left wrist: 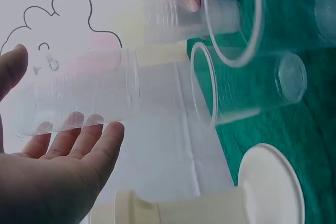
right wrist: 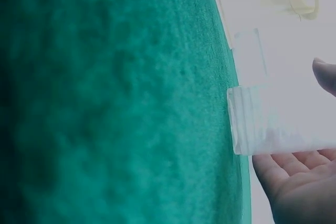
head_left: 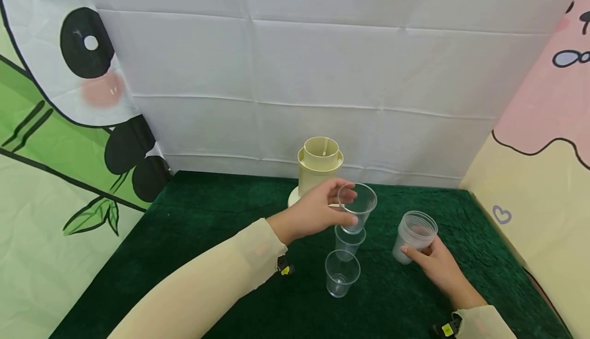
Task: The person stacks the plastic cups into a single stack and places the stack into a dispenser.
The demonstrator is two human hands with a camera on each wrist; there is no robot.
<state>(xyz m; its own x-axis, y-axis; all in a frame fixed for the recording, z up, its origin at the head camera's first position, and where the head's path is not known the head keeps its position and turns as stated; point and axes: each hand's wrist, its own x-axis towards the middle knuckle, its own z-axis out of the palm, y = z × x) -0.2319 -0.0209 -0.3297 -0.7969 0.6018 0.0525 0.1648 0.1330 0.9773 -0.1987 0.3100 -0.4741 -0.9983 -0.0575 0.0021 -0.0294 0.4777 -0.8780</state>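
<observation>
Nearest, a first cup (head_left: pixel 341 280), clear, stands mouth up on the green cloth (head_left: pixel 258 298). To its right, the right hand (head_left: pixel 438 267) curls thumb and fingers round a stack of cups (head_left: pixel 412 241), parted only as wide as the stack; its mouths face up and its long axis runs close to upright, though I cannot tell whether its base touches the cloth. Just beyond the first cup stands a second cup (head_left: pixel 352 240), also mouth up. Farther, the left hand (head_left: pixel 318 208) grips a raised cup (head_left: pixel 363 213) between thumb and fingers, spread cup-wide; it is off the cloth, long axis near vertical, open end up. Behind, a cream canister (head_left: pixel 313 175) stands upright before a white sheet (head_left: pixel 318 62)
</observation>
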